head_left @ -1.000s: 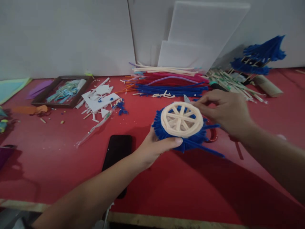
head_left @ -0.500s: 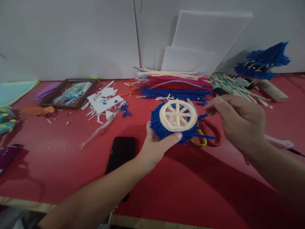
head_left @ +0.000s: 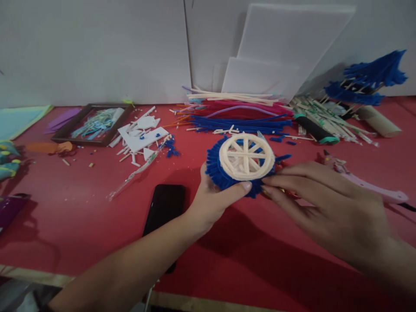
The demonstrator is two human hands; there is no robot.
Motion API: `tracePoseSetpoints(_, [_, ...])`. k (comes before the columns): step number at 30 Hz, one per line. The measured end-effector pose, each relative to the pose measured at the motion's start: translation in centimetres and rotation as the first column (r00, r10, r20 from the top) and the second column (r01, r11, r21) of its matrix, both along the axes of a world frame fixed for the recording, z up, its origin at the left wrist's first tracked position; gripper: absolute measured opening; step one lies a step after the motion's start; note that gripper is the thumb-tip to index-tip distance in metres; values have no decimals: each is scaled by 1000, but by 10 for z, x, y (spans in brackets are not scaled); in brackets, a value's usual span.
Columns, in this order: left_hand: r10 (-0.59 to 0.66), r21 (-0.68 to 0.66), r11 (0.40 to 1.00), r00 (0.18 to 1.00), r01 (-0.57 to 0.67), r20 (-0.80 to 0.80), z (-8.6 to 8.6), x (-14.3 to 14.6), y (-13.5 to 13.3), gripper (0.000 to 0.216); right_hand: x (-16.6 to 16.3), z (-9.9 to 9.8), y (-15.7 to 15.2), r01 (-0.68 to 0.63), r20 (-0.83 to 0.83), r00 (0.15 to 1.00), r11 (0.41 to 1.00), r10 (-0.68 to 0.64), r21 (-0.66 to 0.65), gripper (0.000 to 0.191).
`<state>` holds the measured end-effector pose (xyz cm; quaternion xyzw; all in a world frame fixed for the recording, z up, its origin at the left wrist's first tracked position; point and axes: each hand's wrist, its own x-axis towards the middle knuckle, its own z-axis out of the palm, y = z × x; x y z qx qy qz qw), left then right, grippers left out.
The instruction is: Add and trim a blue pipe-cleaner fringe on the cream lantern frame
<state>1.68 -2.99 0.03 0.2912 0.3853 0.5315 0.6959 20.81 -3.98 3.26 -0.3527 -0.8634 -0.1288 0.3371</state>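
My left hand (head_left: 221,201) grips a round piece with a cream spoked wheel (head_left: 246,156) on top and a fringe of blue pipe cleaners (head_left: 217,167) around it; the thumb presses on the near rim. At the right edge of the fringe, the thumb and fingers of my right hand (head_left: 312,203) pinch a blue pipe cleaner, mostly hidden by the fingertips. Another blue stem (head_left: 283,157) sticks out just above them. Behind the wheel and my right hand lie scissors, largely covered, with a blade tip (head_left: 261,136) showing.
Pipe cleaners in several colours (head_left: 240,123) lie along the wall. White scraps (head_left: 144,136) and a framed tray (head_left: 61,138) are left, a black phone (head_left: 165,206) nearer. On the right are a black-green handled tool (head_left: 316,130), a pink glue gun (head_left: 373,184) and a blue roofed model (head_left: 373,71).
My right hand has come down and left to the wheel's fringe, where it now pinches a stem. The black-green handled tool is now uncovered. My left hand still grips the wheel piece.
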Motion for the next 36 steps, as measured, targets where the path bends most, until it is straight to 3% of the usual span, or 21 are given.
tracePoseSetpoints(4, [12,8,1000,1000,-12,13,1,-1,1,90,-4,0,-3,62,-12,998,997,-63,-37,8])
tracePoseSetpoints(10, [-6,-111,994,1000,6,2,3,-3,1,92,-11,-1,-3,66,-5,998,998,-66,18,12])
tracePoseSetpoints(15, [-51,-64,997,999,50,-17,2,-3,2,81,-7,0,-4,12,102,995,996,-21,87,9])
tracePoseSetpoints(22, [-103,24,994,994,104,-29,-2,-3,4,68,-4,-1,-3,12,68,998,999,-14,40,11])
tracePoseSetpoints(27, [-76,-15,997,996,76,-38,-6,-4,3,80,-7,-5,-3,48,17,999,999,-48,-15,8])
tracePoseSetpoints(36, [-36,-31,999,998,35,-41,-5,-4,0,83,-11,-7,-4,110,-43,992,988,-115,-105,11])
